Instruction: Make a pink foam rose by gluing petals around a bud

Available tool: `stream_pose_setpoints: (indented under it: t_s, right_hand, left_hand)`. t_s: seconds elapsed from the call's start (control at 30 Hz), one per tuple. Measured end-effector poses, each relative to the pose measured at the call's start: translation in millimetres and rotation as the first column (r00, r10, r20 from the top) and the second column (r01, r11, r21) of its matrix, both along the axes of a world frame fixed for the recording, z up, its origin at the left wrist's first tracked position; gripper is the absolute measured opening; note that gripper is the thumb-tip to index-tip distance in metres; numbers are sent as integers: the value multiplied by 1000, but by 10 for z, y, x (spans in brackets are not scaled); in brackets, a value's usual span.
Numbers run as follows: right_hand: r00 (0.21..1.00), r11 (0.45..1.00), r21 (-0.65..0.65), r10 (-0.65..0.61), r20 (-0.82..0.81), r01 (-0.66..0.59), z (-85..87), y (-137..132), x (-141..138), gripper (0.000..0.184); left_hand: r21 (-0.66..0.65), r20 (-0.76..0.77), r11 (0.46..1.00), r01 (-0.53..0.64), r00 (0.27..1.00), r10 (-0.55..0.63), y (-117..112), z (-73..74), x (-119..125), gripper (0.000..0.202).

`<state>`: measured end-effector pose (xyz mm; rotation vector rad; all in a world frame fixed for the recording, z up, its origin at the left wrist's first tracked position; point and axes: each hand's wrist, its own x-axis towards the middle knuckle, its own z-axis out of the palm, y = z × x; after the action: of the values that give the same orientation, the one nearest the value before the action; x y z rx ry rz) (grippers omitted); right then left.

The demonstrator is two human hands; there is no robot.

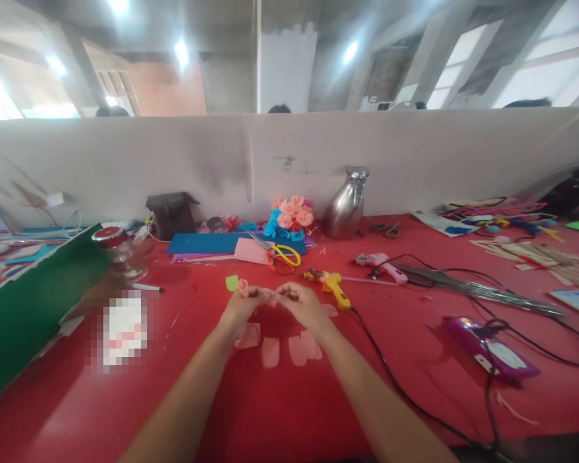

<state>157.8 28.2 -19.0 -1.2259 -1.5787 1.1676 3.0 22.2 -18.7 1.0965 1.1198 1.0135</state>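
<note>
My left hand (241, 307) is closed around a small pink paper rosebud (242, 286), which pokes up above the fingers. Between both hands stretches a pale pink paper petal (269, 296), its edges pinched by the fingertips of each hand. My right hand (299, 302) grips the petal's right side. Just below the hands, several loose pink petals (270, 352) lie on the red tabletop (251, 411). A bit of light green paper (231, 283) is beside the left fingers.
Beyond my hands are yellow-handled scissors (287, 254), a paper flower bunch (293, 215) and a steel jug (346, 204). To the right are a yellow glue gun (336, 289), its black cable, a pink glue gun (388, 269) and a purple box (492, 350). A green board (38, 308) borders the left.
</note>
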Motion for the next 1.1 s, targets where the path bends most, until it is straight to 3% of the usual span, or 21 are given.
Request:
stream_pose_setpoints:
  t_s: [0.13, 0.2, 0.23, 0.3, 0.37, 0.47, 0.53, 0.77, 0.87, 0.9, 0.97, 1.1]
  right_hand:
    - [990, 996, 82, -33, 140, 22, 22, 34, 137, 17]
    - [935, 974, 194, -172, 310, 115, 48, 85, 354, 20]
    - [867, 938, 282, -305, 395, 201, 62, 117, 493, 20]
    - [654, 870, 353, -492, 574, 345, 84, 185, 784, 21]
    - [537, 857, 237, -479, 695, 457, 93, 247, 1022, 23]
    - [591, 887, 45, -343, 730, 459, 82, 311, 1179, 14]
    - [625, 894, 16, -326, 709, 448, 69, 333, 1176, 7]
    - [788, 889, -9, -401, 468, 458, 75, 254, 1063, 15]
    - [940, 931, -127, -336, 63, 342, 156, 172, 979, 21]
    - [947, 944, -179, -300, -117, 277, 190, 148, 945, 21]
    - [889, 952, -247, -266, -372, 181, 248, 113, 878, 23]
    - [872, 953, -251, -264, -413, 169, 286, 70, 802, 28]
  left_hand:
    - [42, -39, 997, -58, 997, 60, 3, -5, 9, 21]
    - [74, -87, 992, -106, 990, 112, 22, -21, 6, 17]
    - [85, -115, 988, -125, 984, 135, 35, -32, 1, 16]
    - [95, -168, 986, -133, 975, 148, 62, -57, -12, 13]
    - [97, -222, 986, -139, 962, 157, 85, -82, -27, 12]
    - [95, -311, 984, -149, 935, 171, 106, -116, -39, 11]
    - [87, -357, 985, -152, 918, 173, 115, -136, -39, 12]
    - [89, -368, 985, -146, 914, 169, 133, -206, -34, 10]
    - [104, -376, 985, -137, 912, 166, 142, -235, -40, 9]
    - [109, -385, 986, -129, 909, 162, 146, -243, -42, 9]
    - [118, -412, 987, -106, 900, 146, 157, -255, -47, 9]
    - [140, -456, 986, -86, 879, 141, 179, -266, -54, 6]
